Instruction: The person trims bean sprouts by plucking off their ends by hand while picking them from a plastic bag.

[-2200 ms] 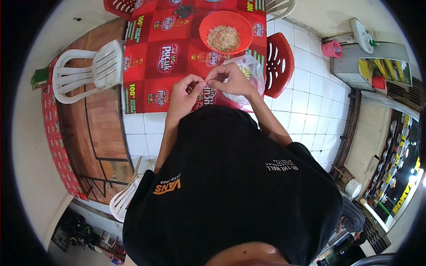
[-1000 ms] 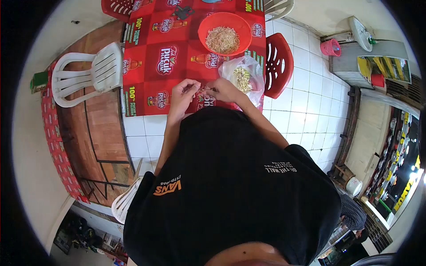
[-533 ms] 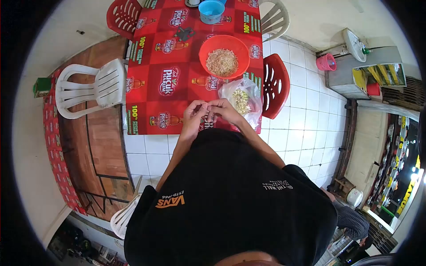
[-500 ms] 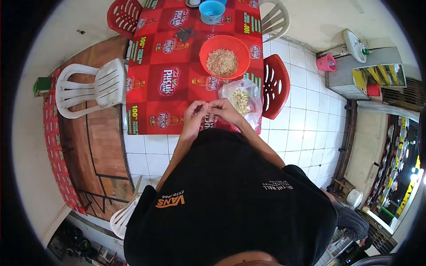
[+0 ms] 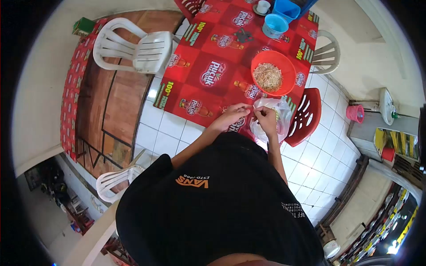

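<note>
My left hand (image 5: pixel 235 114) and my right hand (image 5: pixel 266 120) meet fingertip to fingertip over the near edge of the table. Both are closed in a pinch on a thin pale strand (image 5: pixel 254 107) that looks like a bean sprout; its ends are too small to make out. Just beyond and partly behind my right hand lies a clear plastic bag (image 5: pixel 283 111) with more sprouts inside. Further back on the table stands an orange-red bowl (image 5: pixel 287 73) holding a heap of bean sprouts (image 5: pixel 267 77).
The table wears a red printed cloth (image 5: pixel 186 84). A light blue bucket (image 5: pixel 274 27), a blue container (image 5: pixel 287 9) and a white cup (image 5: pixel 263 6) stand at its far end. A red chair (image 5: pixel 306 116) is at the right, a white chair (image 5: pixel 153 51) at the left.
My view has turned, so the table now sits further right and tilted. My hands have shifted closer to the plastic bag, the right one now overlapping it. Both still pinch.
</note>
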The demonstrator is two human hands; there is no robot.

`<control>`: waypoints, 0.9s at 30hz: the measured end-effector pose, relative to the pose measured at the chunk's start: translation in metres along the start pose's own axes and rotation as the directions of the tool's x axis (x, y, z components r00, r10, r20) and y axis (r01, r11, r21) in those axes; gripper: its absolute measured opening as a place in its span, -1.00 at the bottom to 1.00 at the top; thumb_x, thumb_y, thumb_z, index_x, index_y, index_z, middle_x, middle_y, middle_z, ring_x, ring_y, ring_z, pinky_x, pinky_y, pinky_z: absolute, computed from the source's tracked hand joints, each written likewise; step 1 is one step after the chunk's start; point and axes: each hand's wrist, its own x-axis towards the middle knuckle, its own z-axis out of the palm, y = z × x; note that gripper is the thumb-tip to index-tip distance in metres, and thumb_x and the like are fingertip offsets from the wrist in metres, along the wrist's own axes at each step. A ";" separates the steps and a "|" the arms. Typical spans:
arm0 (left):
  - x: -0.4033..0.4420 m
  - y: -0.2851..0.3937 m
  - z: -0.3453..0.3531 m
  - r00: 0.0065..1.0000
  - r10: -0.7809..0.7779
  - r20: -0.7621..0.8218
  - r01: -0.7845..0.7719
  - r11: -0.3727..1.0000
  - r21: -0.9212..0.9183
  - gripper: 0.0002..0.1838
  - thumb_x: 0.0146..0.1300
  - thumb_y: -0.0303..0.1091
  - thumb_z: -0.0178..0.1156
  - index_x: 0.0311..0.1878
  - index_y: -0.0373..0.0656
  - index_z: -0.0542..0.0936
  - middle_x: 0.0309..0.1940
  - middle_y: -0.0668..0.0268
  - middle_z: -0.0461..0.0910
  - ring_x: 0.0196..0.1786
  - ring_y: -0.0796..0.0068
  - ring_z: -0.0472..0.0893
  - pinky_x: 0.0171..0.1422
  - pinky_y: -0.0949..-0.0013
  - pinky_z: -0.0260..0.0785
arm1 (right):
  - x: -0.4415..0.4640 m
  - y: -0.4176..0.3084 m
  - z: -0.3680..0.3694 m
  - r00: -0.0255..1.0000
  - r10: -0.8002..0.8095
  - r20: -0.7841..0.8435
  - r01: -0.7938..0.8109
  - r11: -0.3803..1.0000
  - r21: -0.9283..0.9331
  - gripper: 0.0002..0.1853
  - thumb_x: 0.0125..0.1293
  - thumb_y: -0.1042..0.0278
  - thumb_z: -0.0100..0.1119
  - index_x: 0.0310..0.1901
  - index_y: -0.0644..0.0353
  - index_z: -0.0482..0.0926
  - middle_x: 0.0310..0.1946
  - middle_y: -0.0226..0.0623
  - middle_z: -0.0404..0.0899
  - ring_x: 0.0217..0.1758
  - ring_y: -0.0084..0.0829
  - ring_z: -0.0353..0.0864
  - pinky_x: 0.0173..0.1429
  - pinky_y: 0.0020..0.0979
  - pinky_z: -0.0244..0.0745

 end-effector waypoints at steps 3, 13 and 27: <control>0.005 0.003 0.008 0.999 0.003 0.040 -0.005 0.999 0.039 -0.64 0.51 -0.18 0.17 0.28 -0.03 0.58 -0.01 0.47 0.67 -0.06 0.73 0.55 -0.08 0.55 0.32 | 0.016 0.018 -0.020 0.986 -0.061 -0.152 0.044 0.993 -0.113 -0.79 0.29 0.38 0.23 -0.39 0.38 0.66 -0.56 -0.22 0.70 -0.54 -0.48 0.71 -0.38 -0.42 0.58; -0.003 0.007 0.016 0.992 0.093 0.086 -0.116 0.940 0.320 -0.68 0.48 -0.39 0.16 0.24 -0.18 0.59 -0.17 0.34 0.66 -0.10 0.62 0.59 0.03 0.50 0.45 | 0.109 0.008 -0.079 0.890 -0.376 -0.256 0.028 0.606 -0.795 -0.73 0.29 0.16 0.18 -0.31 0.20 0.71 -0.40 0.03 0.69 -0.31 0.09 0.71 -0.19 0.03 0.59; -0.042 -0.028 0.003 0.915 0.087 0.394 -0.298 0.804 0.514 -0.72 0.42 -0.39 0.23 0.13 -0.25 0.63 -0.07 0.25 0.70 -0.04 0.48 0.66 0.08 0.38 0.49 | -0.040 0.154 -0.048 0.887 -0.154 -0.435 -0.283 0.563 -0.776 -0.71 0.22 0.10 0.28 -0.05 -0.09 0.72 -0.07 -0.07 0.71 -0.04 -0.02 0.73 0.05 0.00 0.62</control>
